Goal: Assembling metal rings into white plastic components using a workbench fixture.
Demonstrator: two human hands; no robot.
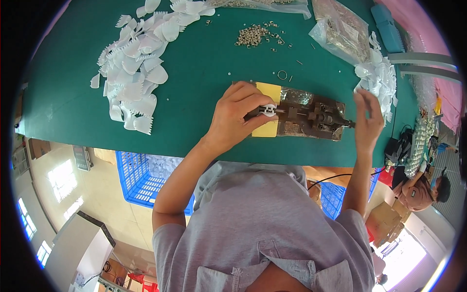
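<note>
My left hand (237, 111) pinches a small white plastic piece (268, 110) with metal in it. The piece sits at the left end of a dark metal fixture (311, 116), over a yellow patch (266, 129) on the fixture's base. My right hand (368, 119) is raised by the fixture's right end, fingers apart and slightly bent. Its palm side is close to the short rod (349, 123) that sticks out there; whether they touch is unclear. No object shows in the right fingers.
White toothed plastic pieces (131, 73) lie heaped at left, more (382, 80) at right. Small metal clips (253, 36), a ring (282, 75) and pins lie beyond the fixture. A clear bag (340, 30) lies far right. Blue baskets (134, 182) stand below the green table's (204, 63) near edge.
</note>
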